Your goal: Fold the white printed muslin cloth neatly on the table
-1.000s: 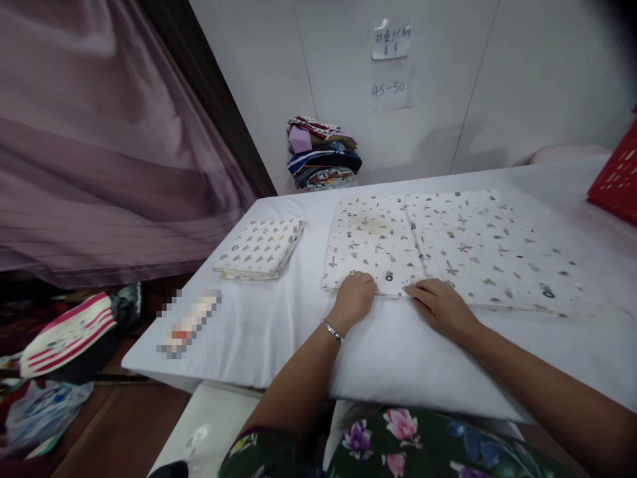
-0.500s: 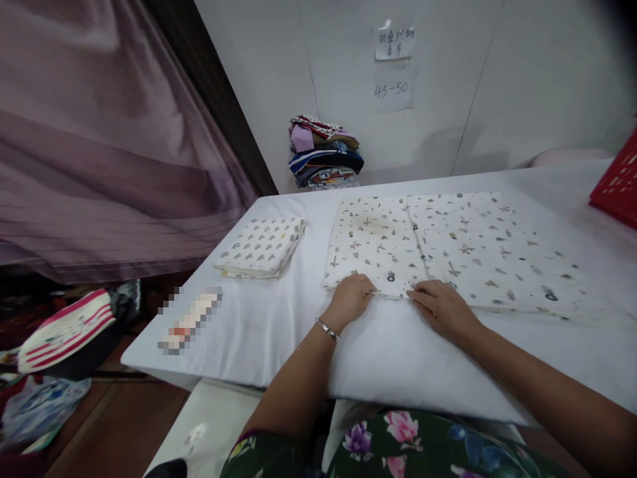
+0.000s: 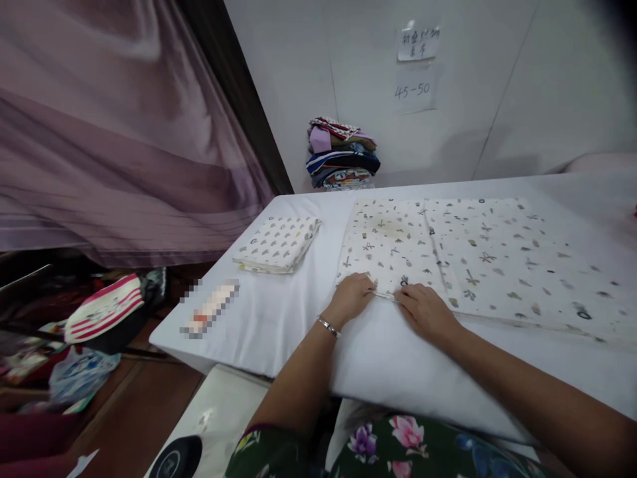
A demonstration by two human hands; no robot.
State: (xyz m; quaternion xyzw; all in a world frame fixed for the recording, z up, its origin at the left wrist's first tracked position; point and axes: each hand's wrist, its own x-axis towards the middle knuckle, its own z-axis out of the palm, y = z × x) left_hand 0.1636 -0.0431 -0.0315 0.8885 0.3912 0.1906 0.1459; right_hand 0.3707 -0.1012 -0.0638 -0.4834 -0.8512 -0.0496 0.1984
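View from above a white-covered bench (image 3: 279, 325), looking down along the person's two bare forearms. A large pale printed cloth (image 3: 488, 259), dotted with small dark and tan motifs, lies spread flat across the middle and right of the bench, with a seam or fold line running from its far edge toward the person. Both hands meet at the cloth's near edge, close to its left corner. The left hand (image 3: 354, 295), with a thin silver bracelet (image 3: 328, 326) at the wrist, rests on the hem with its fingers curled in together; whether they actually pinch the fabric cannot be told, since the hand hides them. The right hand (image 3: 423, 309) lies just beside it, palm down, with its fingers stretched out and loosely together, flat on the same hem and gripping nothing. A short strip of hem shows between the two hands. To the left, well apart from the spread cloth, a smaller folded cloth (image 3: 279, 244) with a similar print sits on the bench. Nearer the left edge lies a small object blurred out of recognition. At the back, against the white wall, stands a stack of folded clothes (image 3: 343, 154) in mixed colours, and above it two paper notes (image 3: 418, 63) are stuck to the wall, the lower reading 45-50. A mauve curtain (image 3: 124, 153) fills the left.
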